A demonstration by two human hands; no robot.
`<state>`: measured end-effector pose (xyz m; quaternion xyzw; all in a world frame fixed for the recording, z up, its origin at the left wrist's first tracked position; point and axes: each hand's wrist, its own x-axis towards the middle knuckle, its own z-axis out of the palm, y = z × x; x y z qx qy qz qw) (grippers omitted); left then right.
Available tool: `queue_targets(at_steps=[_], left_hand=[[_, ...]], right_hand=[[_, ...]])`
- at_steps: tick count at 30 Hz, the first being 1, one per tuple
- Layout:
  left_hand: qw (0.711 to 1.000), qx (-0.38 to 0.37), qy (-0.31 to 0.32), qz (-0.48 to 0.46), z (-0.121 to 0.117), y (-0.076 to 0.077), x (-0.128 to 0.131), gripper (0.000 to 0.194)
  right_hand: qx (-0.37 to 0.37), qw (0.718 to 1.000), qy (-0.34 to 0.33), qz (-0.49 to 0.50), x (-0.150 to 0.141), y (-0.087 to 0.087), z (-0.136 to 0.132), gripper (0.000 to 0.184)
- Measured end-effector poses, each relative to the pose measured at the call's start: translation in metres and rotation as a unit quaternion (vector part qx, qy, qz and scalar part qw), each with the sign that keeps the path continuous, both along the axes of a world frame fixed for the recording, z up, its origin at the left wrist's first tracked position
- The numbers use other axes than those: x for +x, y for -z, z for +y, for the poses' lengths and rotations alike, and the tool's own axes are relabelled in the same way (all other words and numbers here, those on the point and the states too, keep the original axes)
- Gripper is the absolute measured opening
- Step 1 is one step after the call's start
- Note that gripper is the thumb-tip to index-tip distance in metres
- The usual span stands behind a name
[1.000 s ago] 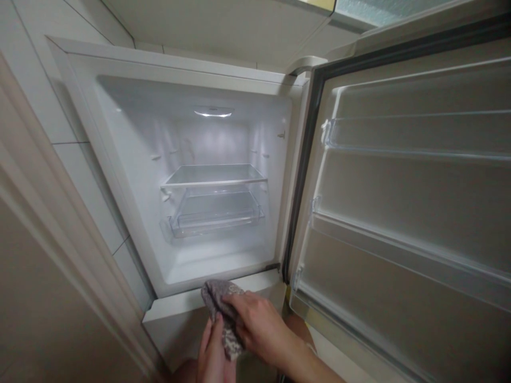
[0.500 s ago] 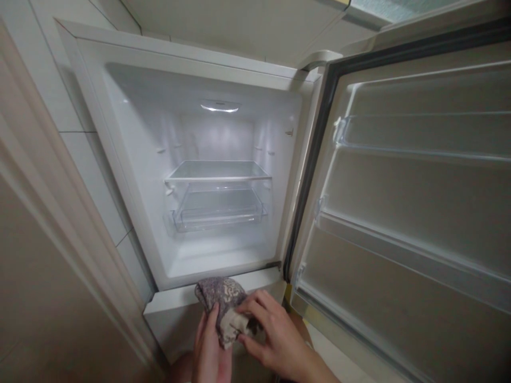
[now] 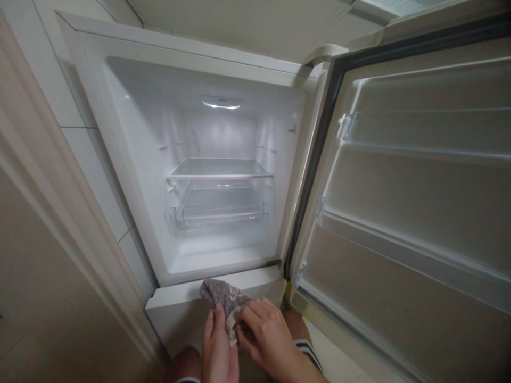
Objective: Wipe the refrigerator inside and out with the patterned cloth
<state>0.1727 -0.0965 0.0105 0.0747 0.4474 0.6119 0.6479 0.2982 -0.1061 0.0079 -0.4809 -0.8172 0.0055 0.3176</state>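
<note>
A bunched grey-purple patterned cloth (image 3: 223, 295) with a paler part is between my two hands, low in the head view. My left hand (image 3: 217, 340) grips it from the left, thumb lying on top. My right hand (image 3: 266, 332) has its fingers curled over the cloth's right side, covering that part. Both hands are in front of the open refrigerator (image 3: 223, 252), just below the lip of its compartment.
Inside the refrigerator are a glass shelf (image 3: 219, 169) and a clear drawer (image 3: 221, 217). Its door (image 3: 399, 197) stands wide open to the right, with clear door racks. My knees (image 3: 187, 364) are below. A tiled wall (image 3: 83, 159) runs along the left.
My right hand has closed further over the cloth, hiding more of its pale part. Both hands and the cloth have shifted slightly right. My striped hem now shows.
</note>
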Motion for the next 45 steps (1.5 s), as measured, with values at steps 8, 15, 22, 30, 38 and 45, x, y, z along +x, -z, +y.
queue_targets(at_steps=[8, 15, 22, 30, 38, 45], left_hand=[[1.0, -0.021, -0.022, -0.005, -0.002, 0.006, 0.002, 0.042], [0.995, -0.075, -0.056, -0.047, -0.002, -0.001, 0.002, 0.021], [0.996, -0.046, -0.048, -0.055, -0.002, 0.007, 0.001, 0.019], [0.999, -0.044, -0.016, -0.019, -0.003, 0.008, 0.001, 0.034], [0.999, -0.04, -0.013, -0.022, 0.004, 0.01, -0.001, 0.04], [0.996, -0.067, 0.029, 0.051, 0.008, 0.03, -0.004, 0.049]], right_hand=[[0.018, 0.999, 0.036, 0.02, -0.004, 0.006, 0.004, 0.004], [0.009, 0.995, 0.058, 0.081, -0.005, 0.014, 0.009, 0.014], [-0.088, 0.983, -0.056, 0.15, -0.007, 0.007, 0.002, 0.002], [-0.148, 0.981, -0.048, 0.112, 0.001, -0.004, -0.001, 0.043], [-0.007, 0.996, -0.05, 0.067, -0.002, 0.003, -0.004, 0.018], [0.022, 1.0, -0.018, 0.012, -0.015, 0.022, -0.01, 0.006]])
